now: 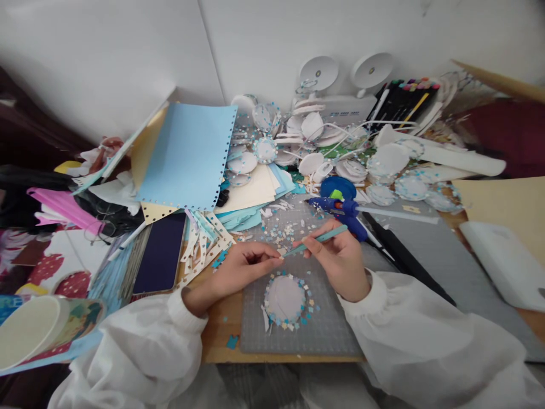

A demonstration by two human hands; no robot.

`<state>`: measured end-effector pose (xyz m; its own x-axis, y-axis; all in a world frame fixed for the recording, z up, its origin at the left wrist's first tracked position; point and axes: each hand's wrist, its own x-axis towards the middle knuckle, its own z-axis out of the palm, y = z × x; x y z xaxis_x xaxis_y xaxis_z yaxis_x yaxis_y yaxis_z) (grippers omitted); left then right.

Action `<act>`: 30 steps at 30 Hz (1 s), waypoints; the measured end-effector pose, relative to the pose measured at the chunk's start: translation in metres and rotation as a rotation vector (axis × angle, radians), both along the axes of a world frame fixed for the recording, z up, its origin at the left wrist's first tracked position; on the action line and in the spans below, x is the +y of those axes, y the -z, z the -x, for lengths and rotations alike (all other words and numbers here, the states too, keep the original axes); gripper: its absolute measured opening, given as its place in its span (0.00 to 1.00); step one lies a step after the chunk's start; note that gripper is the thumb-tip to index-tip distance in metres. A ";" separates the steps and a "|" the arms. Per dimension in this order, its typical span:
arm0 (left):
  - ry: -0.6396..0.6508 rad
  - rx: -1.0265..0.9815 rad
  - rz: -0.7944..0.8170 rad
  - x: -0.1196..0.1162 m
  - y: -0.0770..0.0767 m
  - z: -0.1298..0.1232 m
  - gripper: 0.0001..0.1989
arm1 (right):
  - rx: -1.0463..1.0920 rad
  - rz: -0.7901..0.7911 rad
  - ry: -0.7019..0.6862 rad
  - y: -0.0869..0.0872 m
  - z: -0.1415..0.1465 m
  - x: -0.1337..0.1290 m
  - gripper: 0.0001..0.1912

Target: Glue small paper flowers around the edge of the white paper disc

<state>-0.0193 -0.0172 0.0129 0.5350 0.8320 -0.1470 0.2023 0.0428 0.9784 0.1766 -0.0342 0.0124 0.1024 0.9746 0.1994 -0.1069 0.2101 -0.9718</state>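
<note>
White sleeves (147, 335) frame our left hand (236, 268) pinching a paper bit (281, 258), likely steadied for tweezers (335, 233) our right hand (346, 267) grips alongside

The tiny piece (281, 257) at the left hand's (251, 264) fingertips is too small to make out. Lettering on the far white box (355, 109) is too blurred to read. At near left, the picture's edge cuts off the tub (32, 329); at right, it crops the cream sheet (506, 204) and white case (500, 255). The blue sheet (191, 153) partly hides a yellowish one (147, 145).
</note>
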 end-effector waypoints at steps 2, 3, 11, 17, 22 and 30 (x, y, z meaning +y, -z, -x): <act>-0.002 -0.005 0.008 0.000 -0.001 0.000 0.11 | 0.005 -0.019 -0.001 0.000 0.000 0.000 0.13; -0.004 -0.010 0.018 0.000 -0.002 -0.001 0.11 | 0.004 -0.029 0.003 0.001 -0.001 0.000 0.12; -0.026 -0.068 0.060 0.000 -0.013 0.001 0.16 | -0.215 -0.359 0.113 -0.007 -0.003 -0.001 0.07; -0.018 -0.349 0.165 -0.002 -0.003 0.006 0.27 | -0.862 -1.077 -0.077 -0.029 0.015 -0.002 0.06; -0.034 -0.536 0.344 -0.002 -0.003 0.007 0.20 | -1.086 -1.254 -0.053 -0.032 0.028 -0.006 0.06; 0.007 -0.498 0.308 -0.006 -0.006 0.004 0.24 | -1.105 -1.168 -0.079 -0.029 0.026 -0.018 0.08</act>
